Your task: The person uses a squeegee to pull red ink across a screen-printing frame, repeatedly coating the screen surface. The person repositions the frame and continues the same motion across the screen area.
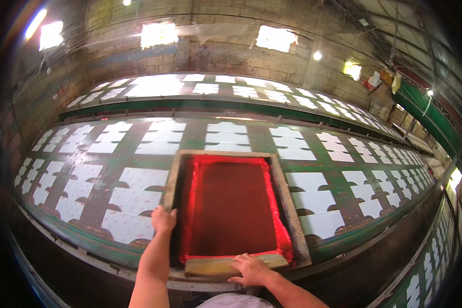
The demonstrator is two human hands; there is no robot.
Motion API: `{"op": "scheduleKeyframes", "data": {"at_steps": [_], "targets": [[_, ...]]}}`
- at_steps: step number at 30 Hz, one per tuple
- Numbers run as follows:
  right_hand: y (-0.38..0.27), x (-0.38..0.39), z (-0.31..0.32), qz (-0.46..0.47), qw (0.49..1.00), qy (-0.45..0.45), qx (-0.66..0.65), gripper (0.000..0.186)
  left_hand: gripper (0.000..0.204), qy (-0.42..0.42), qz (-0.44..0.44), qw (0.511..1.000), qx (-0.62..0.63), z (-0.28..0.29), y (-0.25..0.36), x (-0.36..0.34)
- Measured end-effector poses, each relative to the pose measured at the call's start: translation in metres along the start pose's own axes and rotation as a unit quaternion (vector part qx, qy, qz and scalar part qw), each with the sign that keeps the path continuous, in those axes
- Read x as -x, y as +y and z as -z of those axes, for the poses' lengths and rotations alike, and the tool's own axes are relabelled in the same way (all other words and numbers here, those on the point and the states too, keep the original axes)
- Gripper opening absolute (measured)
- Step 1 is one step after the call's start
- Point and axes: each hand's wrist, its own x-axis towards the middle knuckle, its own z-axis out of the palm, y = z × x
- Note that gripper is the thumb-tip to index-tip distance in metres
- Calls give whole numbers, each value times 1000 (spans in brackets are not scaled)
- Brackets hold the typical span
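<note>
Wooden frame (290, 209) is clamped by left hand (164, 219), yellowish bar (210, 266) by right hand (252, 270).

Rear block wall (220, 54) has sm. bright windows (276, 38), w/ lit bulb (317, 55) & ribbed roof (418, 28) at R.

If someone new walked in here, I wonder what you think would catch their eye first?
Most likely the bright red border in the wooden frame at centre, around a dark red panel. Next, the person's left hand at the frame's left side and right hand on a yellowish bar along its near edge. Beyond, rows of pale pieces cover the long green table.
</note>
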Motion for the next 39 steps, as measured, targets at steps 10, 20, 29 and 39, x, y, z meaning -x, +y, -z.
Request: {"op": "scheduleKeyframes", "data": {"at_steps": [10, 20, 29, 39], "targets": [[167, 113, 49, -212, 943, 257, 6, 44, 58, 16, 56, 996, -67, 2, 28, 6], [233, 95, 41, -449, 866, 196, -99, 83, 51, 28, 15, 999, -36, -18, -1, -13], [236, 75, 46, -434, 873, 215, -51, 71, 51, -13, -29, 999, 34, -38, -41, -35], [253, 93, 110, -393, 887, 234, -58, 63, 36, 11, -22, 998, 53, -22, -8, -51]]}}
